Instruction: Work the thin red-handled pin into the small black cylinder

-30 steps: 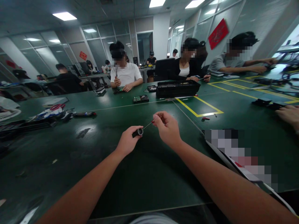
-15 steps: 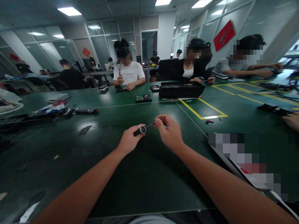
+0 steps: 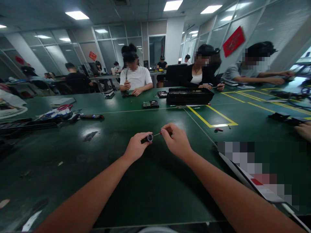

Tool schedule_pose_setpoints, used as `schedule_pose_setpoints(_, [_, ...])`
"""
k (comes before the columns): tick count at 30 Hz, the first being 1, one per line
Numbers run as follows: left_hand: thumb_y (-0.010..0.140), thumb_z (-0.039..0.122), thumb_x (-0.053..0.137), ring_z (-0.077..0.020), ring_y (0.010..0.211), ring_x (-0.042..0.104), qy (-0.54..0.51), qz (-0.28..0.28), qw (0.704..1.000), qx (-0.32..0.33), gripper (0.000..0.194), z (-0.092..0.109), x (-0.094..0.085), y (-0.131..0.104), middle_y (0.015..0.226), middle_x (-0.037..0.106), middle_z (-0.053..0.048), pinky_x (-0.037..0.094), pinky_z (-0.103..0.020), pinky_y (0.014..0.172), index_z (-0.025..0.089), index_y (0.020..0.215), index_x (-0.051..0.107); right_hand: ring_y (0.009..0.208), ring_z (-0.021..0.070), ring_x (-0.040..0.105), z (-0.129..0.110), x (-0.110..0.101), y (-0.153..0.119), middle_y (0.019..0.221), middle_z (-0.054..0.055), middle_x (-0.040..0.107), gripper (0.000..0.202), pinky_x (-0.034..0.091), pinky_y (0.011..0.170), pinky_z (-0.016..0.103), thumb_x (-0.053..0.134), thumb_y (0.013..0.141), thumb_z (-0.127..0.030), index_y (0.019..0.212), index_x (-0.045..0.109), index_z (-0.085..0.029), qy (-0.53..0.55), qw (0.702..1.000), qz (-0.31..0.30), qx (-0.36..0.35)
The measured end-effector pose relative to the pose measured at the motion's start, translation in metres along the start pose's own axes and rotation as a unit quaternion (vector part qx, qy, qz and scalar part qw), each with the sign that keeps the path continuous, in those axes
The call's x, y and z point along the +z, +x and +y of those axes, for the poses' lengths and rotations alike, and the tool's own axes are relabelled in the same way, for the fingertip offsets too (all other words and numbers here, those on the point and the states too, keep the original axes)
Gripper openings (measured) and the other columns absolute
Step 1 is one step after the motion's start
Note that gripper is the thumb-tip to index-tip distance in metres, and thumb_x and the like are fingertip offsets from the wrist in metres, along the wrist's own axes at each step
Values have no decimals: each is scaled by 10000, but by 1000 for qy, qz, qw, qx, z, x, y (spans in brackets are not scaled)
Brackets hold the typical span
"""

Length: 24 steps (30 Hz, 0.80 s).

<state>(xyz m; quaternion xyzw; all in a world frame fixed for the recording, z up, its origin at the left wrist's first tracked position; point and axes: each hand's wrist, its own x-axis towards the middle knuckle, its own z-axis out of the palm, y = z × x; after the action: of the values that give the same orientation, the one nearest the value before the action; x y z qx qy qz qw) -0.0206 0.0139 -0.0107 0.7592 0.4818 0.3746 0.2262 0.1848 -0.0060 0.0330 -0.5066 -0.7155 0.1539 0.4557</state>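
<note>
Between the thumb and fingers of my left hand (image 3: 136, 146) is a small black cylindrical part (image 3: 150, 138). Its round end, with a pale rim, faces me. My right hand (image 3: 177, 139) pinches a thin screwdriver (image 3: 156, 134) that has a metal shaft and a bit of red at the handle. The shaft points left, and its tip reaches the side of the cylindrical part. Whether the tip sits in a screw is too small to tell. My fingers cover most of the screwdriver's handle. Both hands are just above the green table (image 3: 155, 187).
A black tray (image 3: 190, 98) and a circuit-board device (image 3: 150, 104) lie farther back. Tools and scissors (image 3: 65, 107) are piled at left, near a dark pen-like tool (image 3: 91, 116). A laptop edge (image 3: 245, 174) is at right. Co-workers sit across the table.
The view has tilted slightly, so everything sits a little lower. My right fingers have rolled a little around the screwdriver handle. My left hand keeps its hold on the cylindrical part.
</note>
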Motion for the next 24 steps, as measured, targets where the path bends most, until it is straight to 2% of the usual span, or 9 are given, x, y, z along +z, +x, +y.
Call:
schedule_pose_setpoints(2, [849,172,717,-238,1198,606,14,-2,1000,6,412,0,0,1,1250,697,-40,442,-449,1079,297,1242,691,652,165,620,0,-1,0,736,14,687,166,416,606,283,515,931,-288,885,655,-210,-15,1000,-6,5])
schedule_pose_setpoints(8, [859,185,717,-245,1177,611,41,11,999,16,412,3,1,2,1233,704,-52,439,-455,1070,276,1259,680,598,179,614,0,-2,3,655,20,669,420,368,563,298,401,1011,-448,806,688,-220,-51,998,16,28])
schedule_pose_setpoints(12, [854,182,726,-250,1173,606,51,-11,998,27,416,3,2,2,1232,706,-43,433,-466,1068,280,1256,681,609,185,625,1,0,3,747,29,713,320,396,583,304,418,996,-356,1072,691,-207,-49,998,9,31])
schedule_pose_setpoints(15, [857,185,724,-246,1167,608,49,-12,998,30,412,2,1,2,1225,708,-43,431,-459,1069,278,1256,680,686,201,650,0,0,2,822,50,732,349,422,628,315,405,972,-277,1202,648,-179,-49,998,-13,25])
schedule_pose_setpoints(18, [865,199,717,-247,1154,614,50,-1,999,16,413,3,-1,2,1212,710,-48,430,-456,1068,275,1268,674,835,216,670,0,-2,2,912,64,739,351,439,696,318,390,955,-232,1153,677,-187,-47,998,-29,10])
schedule_pose_setpoints(22, [860,186,716,-251,1143,622,59,5,998,11,404,3,-6,2,1206,714,-54,438,-447,1062,270,1254,683,717,215,643,5,-2,6,756,42,702,412,392,630,322,365,1016,-397,941,729,-219,-76,995,-59,34])
schedule_pose_setpoints(24, [858,187,718,-254,1145,623,61,9,998,13,410,3,-7,2,1212,713,-56,442,-446,1059,271,1258,683,688,214,634,7,0,7,740,41,700,427,379,613,322,380,1018,-435,919,737,-223,-83,994,-59,46])
